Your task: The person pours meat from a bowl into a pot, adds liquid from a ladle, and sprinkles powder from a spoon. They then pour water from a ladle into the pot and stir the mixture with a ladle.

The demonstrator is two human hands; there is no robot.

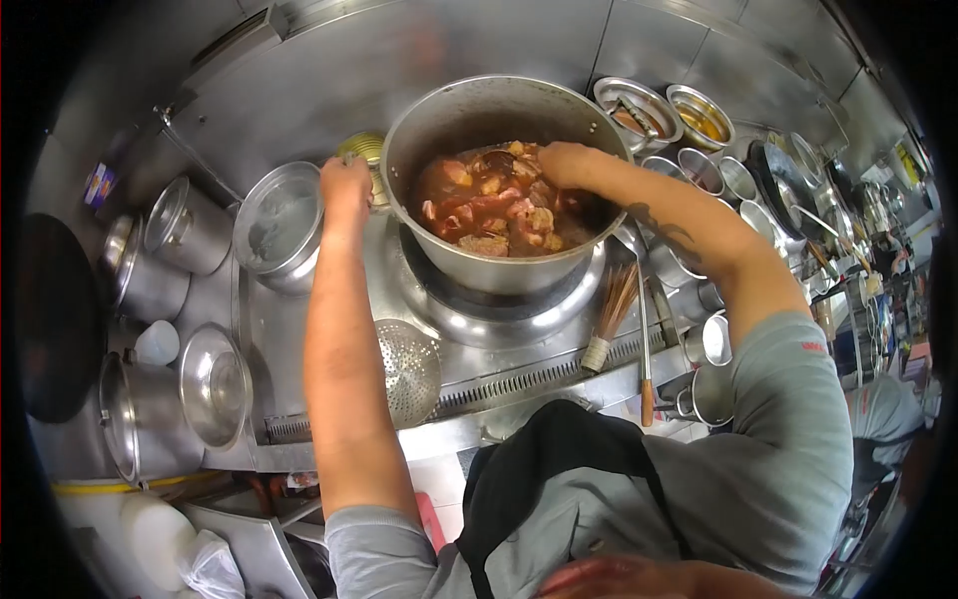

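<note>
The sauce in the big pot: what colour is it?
The sauce is reddish brown; the head view shows it best.

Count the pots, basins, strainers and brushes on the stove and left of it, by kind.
Stew pot: 1
Lidded steel pots, left: 3
Steel basin: 1
Perforated strainer: 1
Bamboo brush: 1
Total: 7

Blocked beside pot [499, 265] by steel bowl [281, 225] left, seasoning tins [699, 172] right; passable along front ledge [529, 384] between strainer [409, 371] and brush [609, 324].
</note>
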